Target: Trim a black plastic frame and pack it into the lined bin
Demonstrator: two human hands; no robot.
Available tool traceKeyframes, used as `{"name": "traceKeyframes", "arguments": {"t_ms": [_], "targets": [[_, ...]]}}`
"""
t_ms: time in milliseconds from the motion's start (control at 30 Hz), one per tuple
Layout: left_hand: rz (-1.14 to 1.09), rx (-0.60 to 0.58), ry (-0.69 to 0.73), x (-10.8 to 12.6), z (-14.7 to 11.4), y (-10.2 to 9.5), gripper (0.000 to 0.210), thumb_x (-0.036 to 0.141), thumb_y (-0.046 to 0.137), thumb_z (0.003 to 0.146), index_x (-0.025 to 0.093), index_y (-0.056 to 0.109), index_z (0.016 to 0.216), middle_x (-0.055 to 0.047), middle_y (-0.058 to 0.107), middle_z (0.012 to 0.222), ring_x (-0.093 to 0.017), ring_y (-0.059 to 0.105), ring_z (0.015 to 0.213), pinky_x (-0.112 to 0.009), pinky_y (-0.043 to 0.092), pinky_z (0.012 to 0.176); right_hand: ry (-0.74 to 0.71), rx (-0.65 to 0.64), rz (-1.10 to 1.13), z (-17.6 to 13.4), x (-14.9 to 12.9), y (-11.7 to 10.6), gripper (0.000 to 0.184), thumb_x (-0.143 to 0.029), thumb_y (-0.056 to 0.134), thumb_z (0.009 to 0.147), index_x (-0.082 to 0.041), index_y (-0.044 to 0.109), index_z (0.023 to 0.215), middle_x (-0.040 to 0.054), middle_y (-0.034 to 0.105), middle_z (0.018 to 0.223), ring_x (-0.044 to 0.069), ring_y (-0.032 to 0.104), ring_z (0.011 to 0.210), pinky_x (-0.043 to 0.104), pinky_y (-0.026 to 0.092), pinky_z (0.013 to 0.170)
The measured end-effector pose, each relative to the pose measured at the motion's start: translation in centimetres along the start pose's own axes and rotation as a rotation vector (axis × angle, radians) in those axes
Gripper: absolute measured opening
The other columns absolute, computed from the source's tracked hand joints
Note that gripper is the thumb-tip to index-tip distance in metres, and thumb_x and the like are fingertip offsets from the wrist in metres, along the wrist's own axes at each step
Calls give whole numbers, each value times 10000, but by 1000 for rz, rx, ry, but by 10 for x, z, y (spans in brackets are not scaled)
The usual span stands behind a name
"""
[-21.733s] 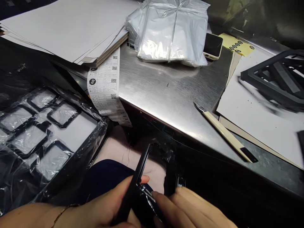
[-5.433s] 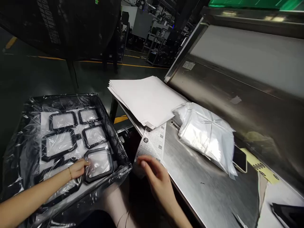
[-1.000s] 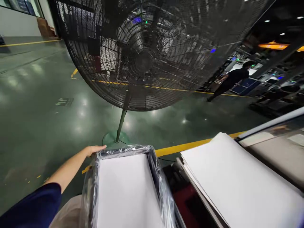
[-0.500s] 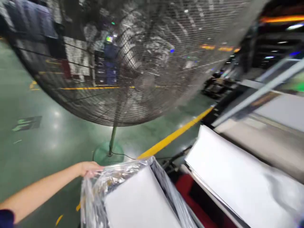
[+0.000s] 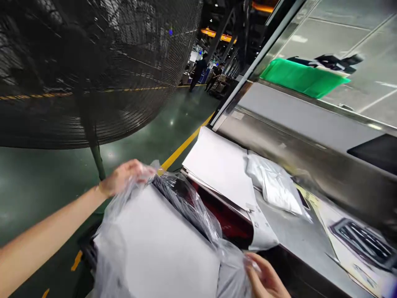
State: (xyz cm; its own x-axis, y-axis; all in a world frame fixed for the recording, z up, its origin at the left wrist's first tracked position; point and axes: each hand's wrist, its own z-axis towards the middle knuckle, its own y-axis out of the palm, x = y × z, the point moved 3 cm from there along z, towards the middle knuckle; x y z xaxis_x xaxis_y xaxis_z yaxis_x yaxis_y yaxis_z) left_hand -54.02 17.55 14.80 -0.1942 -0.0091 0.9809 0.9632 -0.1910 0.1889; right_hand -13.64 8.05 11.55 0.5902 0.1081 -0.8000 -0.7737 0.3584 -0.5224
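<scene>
A clear plastic bag point(image 5: 113, 244) hangs open over what looks like a bin or box, its body mostly hidden. Inside the bag lies a flat white sheet point(image 5: 167, 248), perhaps the top of a stack. My left hand point(image 5: 127, 176) pinches the bag's far left rim. At the near right, my right hand point(image 5: 265, 275) has its fingers closed on the same bag's edge. Just right of the bag, a stack of white sheets point(image 5: 221, 165) overhangs the metal bench, with a red surface in shadow beneath it.
A large caged fan point(image 5: 93, 74) stands close at the left. On the metal bench point(image 5: 288, 231) are a white plastic packet point(image 5: 274, 182) and a dark grille-like part point(image 5: 361, 240). A green bin point(image 5: 304, 78) sits behind the bench. Two people point(image 5: 198, 72) stand far off.
The view has swung right, showing more of the bench. My right hand has come into view, holding the bag's near right edge. My left hand still grips the far left rim.
</scene>
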Motion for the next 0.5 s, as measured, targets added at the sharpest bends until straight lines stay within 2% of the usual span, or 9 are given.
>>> {"name": "traceKeyframes", "arguments": {"t_ms": [33,100,133,200,267,300,367,433,500], "targets": [[74,-100,-28,-3,-11,27,252,346,569,832,136,625,960,-79,649,1065,-228,581,1033,-473,437,912,-15,-14,48,-2,-4,18,370,-486,596,772,-158,568,941,39,634,815,133,595,655,228,478,556],[209,-244,-42,-15,-34,75,205,244,647,773,163,665,960,-70,677,1065,-240,569,1072,-501,345,1002,-66,-163,165,-5,-14,69,497,-475,536,825,-153,451,1193,-11,596,728,108,557,571,246,483,549],[246,-298,-39,-23,-42,94,169,193,655,750,190,691,915,-75,681,1077,-251,555,1104,-486,325,1024,-90,-257,216,-6,-18,99,487,-480,528,836,-145,467,1184,-30,569,676,99,535,530,251,478,527],[294,-363,-33,-40,-47,118,152,141,653,716,226,723,820,-74,686,1073,-267,558,1113,-455,328,1033,-100,-402,296,-4,-21,156,338,-429,525,868,-140,558,1041,-10,587,739,92,549,565,253,488,543],[298,-348,-23,-49,-37,122,98,172,658,715,217,722,776,-78,694,1054,-263,579,1087,-453,348,1022,-70,-454,358,7,-15,194,272,-387,537,873,-135,583,963,6,604,807,105,577,637,268,505,587],[287,-298,-15,-49,-27,118,88,218,656,735,202,711,801,-80,692,1059,-252,583,1081,-465,347,1023,-37,-434,380,13,-8,202,250,-371,536,876,-135,586,942,16,609,848,117,590,691,288,512,629],[239,-130,10,-43,-2,105,213,348,598,800,167,672,883,-84,672,1095,-227,568,1095,-492,323,1031,41,-343,407,25,9,195,238,-360,532,879,-135,586,935,28,609,897,139,596,774,323,511,694],[161,45,36,-34,17,94,364,471,485,847,147,634,919,-86,658,1100,-217,553,1108,-502,320,1025,115,-221,415,29,25,165,259,-375,508,890,-134,578,958,34,602,917,145,591,787,331,506,698],[73,123,29,-31,23,95,434,541,425,846,153,619,858,-86,678,1046,-223,573,1077,-489,367,992,159,-116,411,23,33,130,298,-397,474,902,-140,554,1030,48,588,972,152,587,802,329,504,688]]}}
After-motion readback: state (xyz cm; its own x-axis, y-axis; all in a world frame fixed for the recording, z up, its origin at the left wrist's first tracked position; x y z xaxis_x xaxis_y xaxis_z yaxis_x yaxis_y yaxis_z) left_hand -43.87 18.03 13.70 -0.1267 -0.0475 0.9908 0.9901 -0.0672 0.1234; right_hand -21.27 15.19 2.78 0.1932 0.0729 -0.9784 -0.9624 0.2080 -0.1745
